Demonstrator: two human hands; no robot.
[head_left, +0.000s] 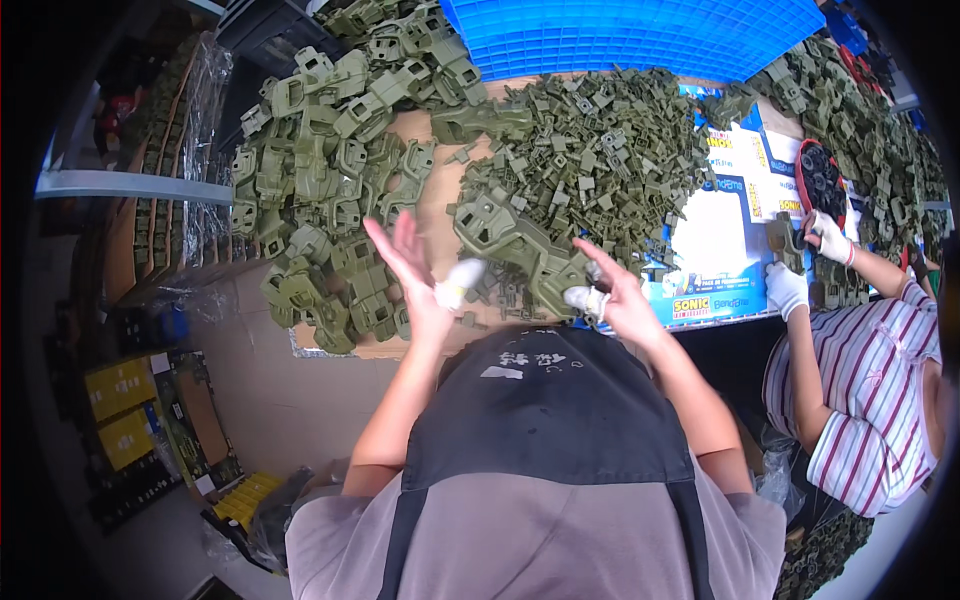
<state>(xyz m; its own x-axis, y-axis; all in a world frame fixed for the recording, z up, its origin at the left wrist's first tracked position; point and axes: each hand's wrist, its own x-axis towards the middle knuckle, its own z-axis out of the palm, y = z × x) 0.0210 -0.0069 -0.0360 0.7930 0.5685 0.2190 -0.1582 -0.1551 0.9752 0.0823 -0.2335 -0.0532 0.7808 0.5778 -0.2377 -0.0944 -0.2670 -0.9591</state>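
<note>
An olive-green molded plastic vehicle body (520, 250) sits slantwise in front of me, at the near edge of a heap of small green parts (600, 150). Its right end lies between the thumb and fingers of my right hand (622, 300), which grips it. My left hand (412, 270) is held open to the left of the body, fingers spread, touching nothing. White wrapping covers both of my thumbs. Left of that hand is a pile of similar green vehicle bodies (300, 180).
A blue plastic crate (640, 35) stands at the back. On the right, a co-worker's gloved hands (790, 285) hold a green piece above printed cardboard (715, 240), with a red-rimmed container of dark parts (820, 185) nearby. More green parts (860, 130) heap up behind. Metal shelving (130, 185) stands left.
</note>
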